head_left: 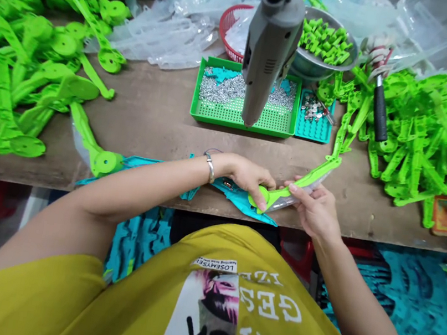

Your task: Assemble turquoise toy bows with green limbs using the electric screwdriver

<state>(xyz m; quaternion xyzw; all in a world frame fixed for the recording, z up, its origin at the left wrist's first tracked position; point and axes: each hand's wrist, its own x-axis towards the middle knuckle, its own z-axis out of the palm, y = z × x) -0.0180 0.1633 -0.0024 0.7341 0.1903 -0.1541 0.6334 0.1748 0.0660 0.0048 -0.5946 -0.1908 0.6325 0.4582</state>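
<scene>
My left hand (250, 179) and my right hand (315, 207) meet at the front edge of the wooden table (163, 119). Together they grip a long green plastic part (301, 180) with a round end, over a clear plastic sleeve. My left thumb presses on the round end; my right fingers pinch the part and the sleeve further along. Teal plastic parts (239, 198) lie under my left hand. A grey electric screwdriver (269, 45) hangs point down above the table, just behind my hands.
Heaps of green parts lie at the left (23, 48) and right (430, 131). A green tray of screws (235, 114), a small teal tray (314, 125), a red basket (230, 23), a metal bowl of green pieces (326, 43) and a hammer (378, 101) stand behind.
</scene>
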